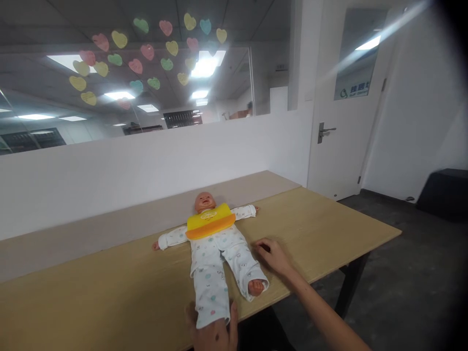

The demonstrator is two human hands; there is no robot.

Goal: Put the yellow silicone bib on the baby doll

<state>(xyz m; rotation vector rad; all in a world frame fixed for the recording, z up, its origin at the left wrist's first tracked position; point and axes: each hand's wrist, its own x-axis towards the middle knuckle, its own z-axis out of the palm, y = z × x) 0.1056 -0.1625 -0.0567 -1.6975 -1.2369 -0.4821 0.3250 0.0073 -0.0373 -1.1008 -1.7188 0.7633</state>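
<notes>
A baby doll [212, 258] lies on its back on the table, arms spread wide, dressed in white patterned clothes. Over its chest is a yellow bib [208, 219] with an orange catch pocket along the lower edge. At the table's front edge, my left hand [215, 336] is around the end of the doll's leg on the left, thumb on one side and fingers on the other; the foot there is hidden. Beside the doll's other leg, my right hand [273, 256] rests low over the tabletop, fingers loosely bent and apart, holding nothing.
The wooden table [329, 224] meets a grey-beige strip [252, 187] along the white wall. Above is a window [139, 97] with heart-shaped paper notes. A white door [340, 146] stands at the right, and a black object [444, 195] sits on the floor.
</notes>
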